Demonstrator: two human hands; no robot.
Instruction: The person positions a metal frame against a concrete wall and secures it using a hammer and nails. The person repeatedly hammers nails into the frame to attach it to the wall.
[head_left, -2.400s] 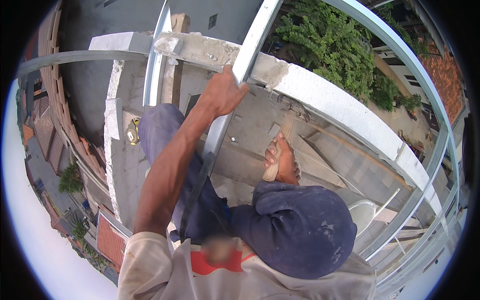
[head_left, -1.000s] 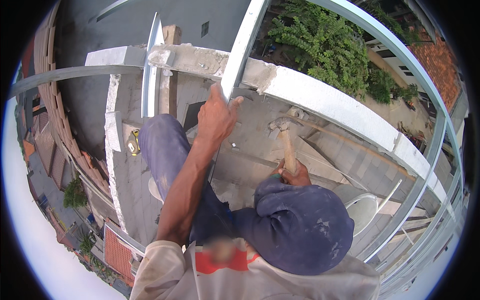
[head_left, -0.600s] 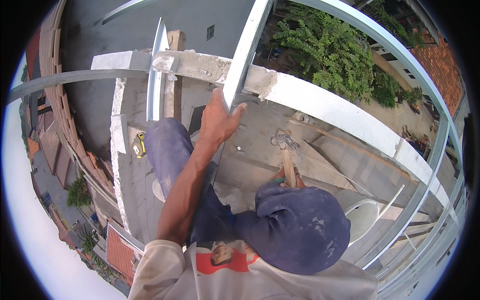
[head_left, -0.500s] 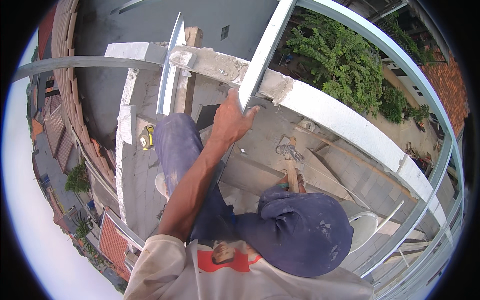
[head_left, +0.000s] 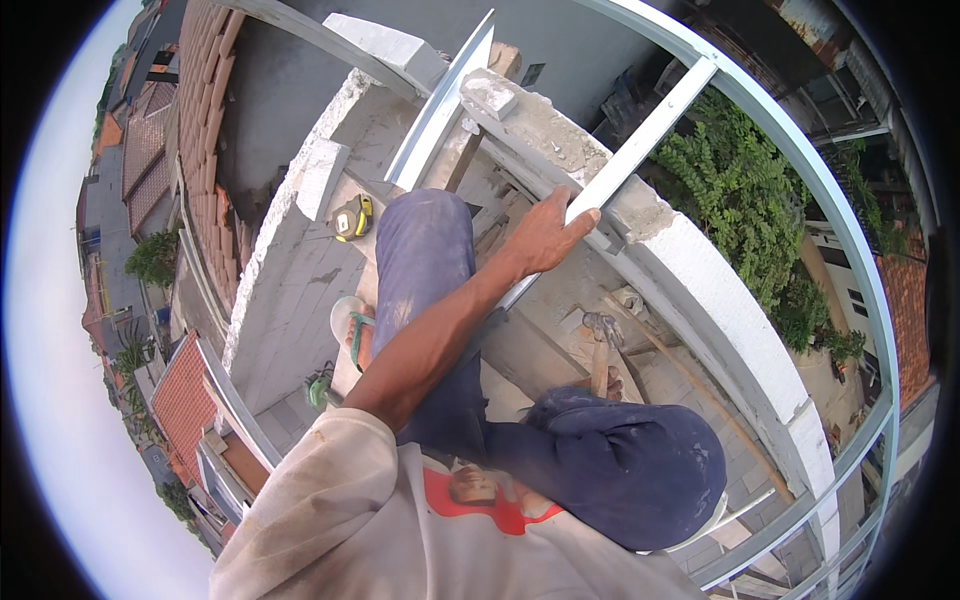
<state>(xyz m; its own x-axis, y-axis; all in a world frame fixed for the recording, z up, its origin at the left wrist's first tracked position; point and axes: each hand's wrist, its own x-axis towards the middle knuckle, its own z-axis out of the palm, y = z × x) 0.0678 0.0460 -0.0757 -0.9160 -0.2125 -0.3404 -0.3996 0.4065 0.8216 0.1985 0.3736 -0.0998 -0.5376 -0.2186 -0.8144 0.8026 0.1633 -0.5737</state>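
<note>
My left hand (head_left: pixel 553 232) is closed around the lower end of a light metal channel (head_left: pixel 652 137). That channel slopes up to the right, over the top of a rough white block wall (head_left: pixel 730 285), to a long curved metal rail (head_left: pixel 838 190). My right hand is out of view. Left of my bent knee, a yellow and black tape measure (head_left: pixel 352 218) rests on a ledge. Below the held channel lies a hammer-like tool (head_left: pixel 600 345) with a grey head and wooden handle, partly hidden by my leg.
Another metal strip (head_left: pixel 443 105) stands tilted beside a small white block (head_left: pixel 490 95) on the wall. Thin long timber (head_left: pixel 700 400) lies along the wall's inner side. A leafy tree (head_left: pixel 725 175) grows beyond the wall, and tiled roofs (head_left: pixel 185 385) lie far below at left.
My view has turned, so the wall and channel appear farther right. My left hand keeps its grip on the channel. My sandalled foot shows more fully now.
</note>
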